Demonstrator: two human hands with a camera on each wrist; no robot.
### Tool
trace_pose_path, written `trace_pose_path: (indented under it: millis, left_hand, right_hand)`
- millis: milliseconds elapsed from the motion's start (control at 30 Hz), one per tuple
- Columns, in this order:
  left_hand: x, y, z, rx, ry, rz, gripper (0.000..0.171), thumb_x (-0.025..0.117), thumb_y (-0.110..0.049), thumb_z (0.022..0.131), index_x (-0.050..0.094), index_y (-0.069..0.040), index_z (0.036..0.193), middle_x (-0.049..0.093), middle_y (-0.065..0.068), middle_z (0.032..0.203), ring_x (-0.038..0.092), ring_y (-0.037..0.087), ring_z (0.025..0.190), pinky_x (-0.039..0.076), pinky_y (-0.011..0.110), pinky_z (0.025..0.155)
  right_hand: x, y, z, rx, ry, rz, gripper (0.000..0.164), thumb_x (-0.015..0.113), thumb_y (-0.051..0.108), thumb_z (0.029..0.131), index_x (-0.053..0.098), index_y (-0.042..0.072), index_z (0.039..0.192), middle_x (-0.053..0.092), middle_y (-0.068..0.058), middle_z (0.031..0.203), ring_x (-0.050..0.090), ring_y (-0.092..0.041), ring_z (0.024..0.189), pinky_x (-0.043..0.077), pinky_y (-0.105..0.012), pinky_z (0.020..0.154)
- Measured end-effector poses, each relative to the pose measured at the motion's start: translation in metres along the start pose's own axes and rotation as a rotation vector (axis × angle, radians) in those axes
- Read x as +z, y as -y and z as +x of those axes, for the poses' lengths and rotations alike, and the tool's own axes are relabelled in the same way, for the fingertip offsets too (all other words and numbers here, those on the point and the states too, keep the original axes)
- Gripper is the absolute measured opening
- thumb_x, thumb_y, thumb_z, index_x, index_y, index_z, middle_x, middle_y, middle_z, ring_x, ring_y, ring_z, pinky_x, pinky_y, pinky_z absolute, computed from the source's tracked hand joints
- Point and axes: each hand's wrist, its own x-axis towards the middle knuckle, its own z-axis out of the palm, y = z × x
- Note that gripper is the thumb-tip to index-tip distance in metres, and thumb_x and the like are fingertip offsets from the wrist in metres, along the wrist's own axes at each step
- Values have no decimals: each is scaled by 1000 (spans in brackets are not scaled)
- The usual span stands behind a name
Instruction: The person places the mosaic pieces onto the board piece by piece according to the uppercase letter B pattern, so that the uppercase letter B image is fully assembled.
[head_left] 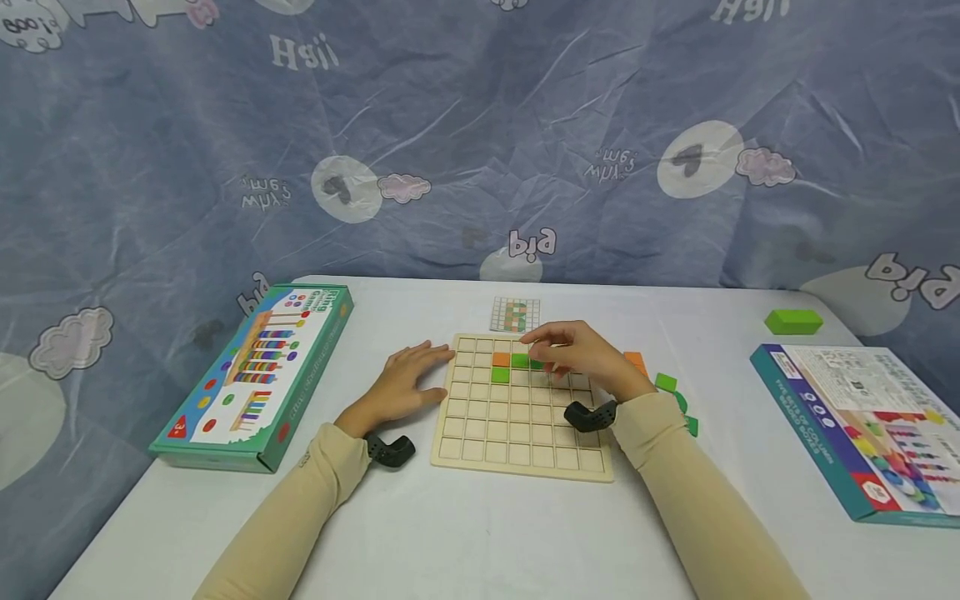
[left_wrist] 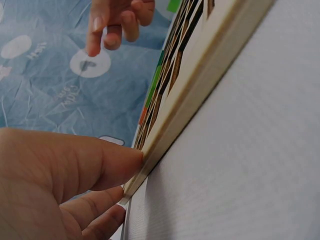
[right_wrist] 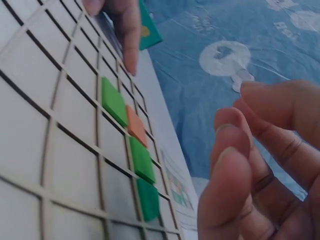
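A wooden grid board [head_left: 487,454] lies on the white table. In its far rows sit an orange square tile [head_left: 501,359], a green square tile [right_wrist: 142,160] beside it, a darker green piece [right_wrist: 148,199] after that, and another green square [head_left: 500,375] below the orange one. My left hand [head_left: 405,383] lies at the board's left side, thumb and fingertips touching its edge, fingers fairly straight. Above the far rows hovers my right hand [head_left: 573,354]. Its fingers are loosely bent with nothing between them in the right wrist view.
Behind the board lies a printed pattern card [head_left: 498,315]. Right of it are an orange piece [head_left: 635,362] and several green pieces [head_left: 665,382]. A green-edged game box [head_left: 262,375] stands left, another box [head_left: 862,433] right, with a green block [head_left: 793,322] behind.
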Motion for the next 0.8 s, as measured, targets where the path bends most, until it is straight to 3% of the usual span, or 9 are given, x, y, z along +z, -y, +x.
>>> trace_pose_path:
  millis: [200, 400, 533, 800]
  left_hand:
    - [0, 0, 0, 2, -2, 4, 70, 69, -26, 95, 53, -7, 160, 46, 15, 168, 27, 41, 162, 12, 66, 130]
    - [0, 0, 0, 11, -8, 5, 70, 70, -25, 94, 53, -6, 159, 46, 15, 168, 28, 41, 162, 13, 66, 130]
    - [0, 0, 0, 8, -5, 4, 70, 70, -25, 94, 53, -6, 160, 46, 15, 168, 27, 41, 162, 12, 66, 130]
    - [-1, 0, 0, 9, -1, 2, 70, 69, -25, 95, 53, -7, 160, 46, 16, 168, 27, 42, 162, 13, 66, 130]
  right_hand:
    - [-24, 0, -11, -13, -81, 28, 43, 67, 16, 108, 62, -8, 143, 70, -12, 112, 62, -19, 83, 57, -34, 72]
    - [-48, -3, -26, -17, -199, 123, 18, 69, 21, 107, 76, 17, 124, 71, 1, 105, 54, -14, 77, 45, -28, 63]
    - [-63, -9, -34, -8, -256, 136, 13, 69, 25, 108, 77, 28, 117, 71, 6, 103, 54, -12, 77, 45, -27, 64]
    - [-87, -24, -47, 2, -308, 251, 16, 67, 22, 109, 80, 29, 113, 71, 9, 101, 55, -12, 75, 47, -24, 64]
